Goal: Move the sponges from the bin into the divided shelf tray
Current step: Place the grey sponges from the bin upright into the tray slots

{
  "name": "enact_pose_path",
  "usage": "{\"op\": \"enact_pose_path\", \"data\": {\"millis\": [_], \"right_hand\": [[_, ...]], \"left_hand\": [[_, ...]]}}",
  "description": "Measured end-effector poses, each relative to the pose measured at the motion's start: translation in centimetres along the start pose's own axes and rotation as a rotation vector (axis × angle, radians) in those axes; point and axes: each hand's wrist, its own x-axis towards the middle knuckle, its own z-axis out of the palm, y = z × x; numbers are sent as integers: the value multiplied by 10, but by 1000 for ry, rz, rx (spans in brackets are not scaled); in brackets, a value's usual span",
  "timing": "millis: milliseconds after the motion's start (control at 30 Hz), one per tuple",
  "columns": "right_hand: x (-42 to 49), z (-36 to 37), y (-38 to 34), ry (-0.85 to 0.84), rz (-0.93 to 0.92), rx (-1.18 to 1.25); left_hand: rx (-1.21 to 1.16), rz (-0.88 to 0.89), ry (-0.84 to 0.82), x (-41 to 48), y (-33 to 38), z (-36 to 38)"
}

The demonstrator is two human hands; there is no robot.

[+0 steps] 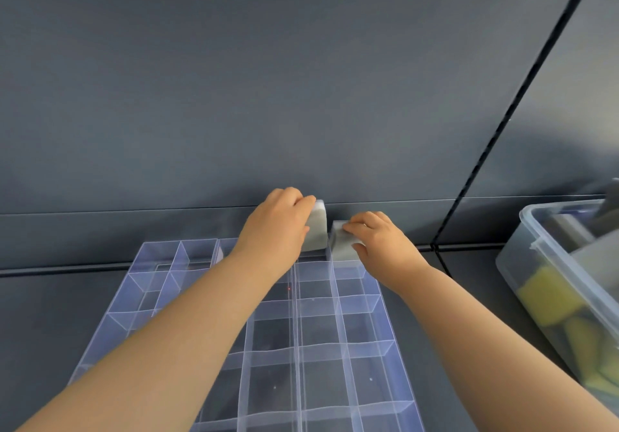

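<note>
Clear plastic divided tray point(296, 331) sits on a dark grey worktop point(50, 314), long side running away from the viewer, with many small compartments. Most of the visible cells hold nothing.

Left hand point(278, 220) is at the far row of the tray. Its fingers curl over the top of a grey sponge point(318, 230) with a white upper layer, and the thumb is on the near side. That sponge stands on edge, its lower end down in a far compartment just left of the tray's rightmost column.

Right hand point(378, 237) grips a second grey sponge point(341, 249), fingers across its top face. This one sits lower and slightly tilted in the far right corner compartment. The two sponges are just beside each other, with a thin tray divider between them.

Both bare forearms reach in over the tray from the near edge.

Translucent bin point(536, 260) stands on the worktop to the right, well apart from the hands. Inside it are a yellow sponge point(549, 301) against the near wall, more yellow-green pieces below, and grey blocks point(569, 227) higher up, blurred.

Grey back panel point(268, 96) rises behind, cut by a black diagonal seam point(502, 123) at right.
</note>
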Motion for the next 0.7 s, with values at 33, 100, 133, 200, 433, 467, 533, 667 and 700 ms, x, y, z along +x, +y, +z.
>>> {"op": "enact_pose_path", "data": {"millis": [33, 100, 133, 200, 433, 467, 533, 667, 700], "right_hand": [[0, 0, 0, -4, 0, 9], [1, 1, 1, -6, 2, 23], [1, 1, 0, -4, 4, 30], [2, 1, 0, 5, 13, 43], [3, 1, -2, -11, 17, 38], [3, 1, -2, -18, 19, 32], [4, 1, -3, -22, 22, 29], [3, 1, -5, -19, 28, 40], [2, 0, -5, -25, 30, 37]], "left_hand": [[20, 16, 10, 1, -1, 4], [34, 35, -8, 3, 0, 10], [36, 41, -21, 3, 1, 12], [43, 47, -40, 4, 1, 16], [100, -76, -182, 5, 3, 33], [102, -86, -192, 5, 3, 35], [87, -90, -205, 3, 1, 43], [75, -24, -136, -3, -6, 58], [68, -24, -138, -2, -8, 62]]}}
